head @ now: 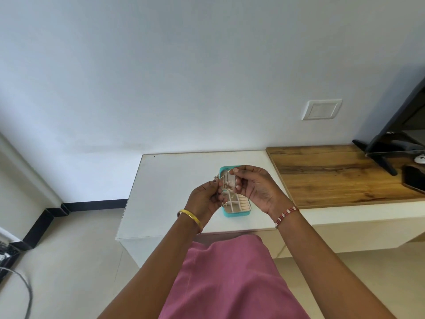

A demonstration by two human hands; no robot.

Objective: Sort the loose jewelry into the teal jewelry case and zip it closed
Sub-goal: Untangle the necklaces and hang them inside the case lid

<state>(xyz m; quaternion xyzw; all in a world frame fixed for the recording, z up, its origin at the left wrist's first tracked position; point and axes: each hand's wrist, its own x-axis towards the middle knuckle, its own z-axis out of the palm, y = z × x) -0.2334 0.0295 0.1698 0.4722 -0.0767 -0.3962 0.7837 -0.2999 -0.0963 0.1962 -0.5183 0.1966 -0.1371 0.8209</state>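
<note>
The teal jewelry case (238, 212) lies open on the white table (165, 194), its lid raised at the back and its beige compartments showing. Both my hands hover just above it. My left hand (204, 200) pinches one end of a thin gold chain (226, 186). My right hand (255, 186) pinches the other end near the lid's top edge. The chain hangs slack between them over the case, with small pieces dangling from it. My hands hide part of the case's left side and lid.
A wooden counter (333, 173) adjoins the table on the right, with a dark screen on a stand (395, 134) and a dark flat object (415, 180) at its far right. A white wall lies behind. Tiled floor and cables (13, 268) are at the left.
</note>
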